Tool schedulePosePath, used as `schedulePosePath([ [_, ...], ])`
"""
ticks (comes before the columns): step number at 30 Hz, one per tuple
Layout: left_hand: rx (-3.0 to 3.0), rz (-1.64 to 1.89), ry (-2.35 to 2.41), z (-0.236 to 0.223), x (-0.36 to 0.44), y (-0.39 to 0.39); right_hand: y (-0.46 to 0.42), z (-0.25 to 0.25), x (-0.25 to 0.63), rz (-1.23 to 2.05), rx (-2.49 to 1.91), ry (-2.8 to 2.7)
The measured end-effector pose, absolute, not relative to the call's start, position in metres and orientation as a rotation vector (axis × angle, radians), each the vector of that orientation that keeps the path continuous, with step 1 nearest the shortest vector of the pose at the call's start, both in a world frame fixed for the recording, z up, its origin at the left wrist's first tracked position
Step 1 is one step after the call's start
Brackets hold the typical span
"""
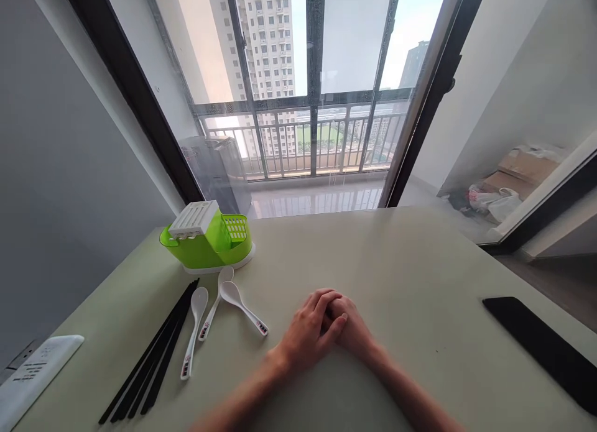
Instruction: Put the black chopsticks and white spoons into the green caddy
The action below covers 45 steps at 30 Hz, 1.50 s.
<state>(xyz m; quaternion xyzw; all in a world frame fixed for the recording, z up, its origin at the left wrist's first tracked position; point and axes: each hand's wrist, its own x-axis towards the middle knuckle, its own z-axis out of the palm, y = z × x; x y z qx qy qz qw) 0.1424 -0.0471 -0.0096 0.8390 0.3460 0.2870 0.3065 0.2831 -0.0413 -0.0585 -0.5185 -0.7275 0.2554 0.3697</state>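
Observation:
My left hand (pixel 305 332) and my right hand (pixel 352 326) are clasped together on the pale green tabletop (pixel 410 276). The left fingers fold over the right hand, whose own fingers are mostly hidden. No object shows between them. Nearest on the left lies a white spoon (pixel 232 293), its handle pointing toward my hands. It overlaps a second white spoon (pixel 226 275), and a third white spoon (pixel 199 303) lies further left. Several black chopsticks (pixel 168 355) lie fanned beside them. Behind the spoons stands a green cutlery holder (pixel 200 252) with a white slotted top.
At the lower left edge lies a white power strip-like object (pixel 40 367). A long black flat object (pixel 536 345) rests near the table's right edge. Beyond the far edge are glass sliding doors (pixel 321 193) and a balcony. Cardboard boxes (pixel 527 168) and bags sit at the right.

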Motion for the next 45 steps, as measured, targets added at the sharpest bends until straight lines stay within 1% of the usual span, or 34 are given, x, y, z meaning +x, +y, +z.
schedulePosePath([
  [25,2.268,0.727,0.915,-0.002,0.134,-0.050,-0.034,-0.054,0.277,0.601,-1.274,-1.899],
  [45,2.305,0.816,0.942,-0.015,0.136,-0.048,-0.031,-0.069,0.278,0.616,-1.254,-1.853],
])
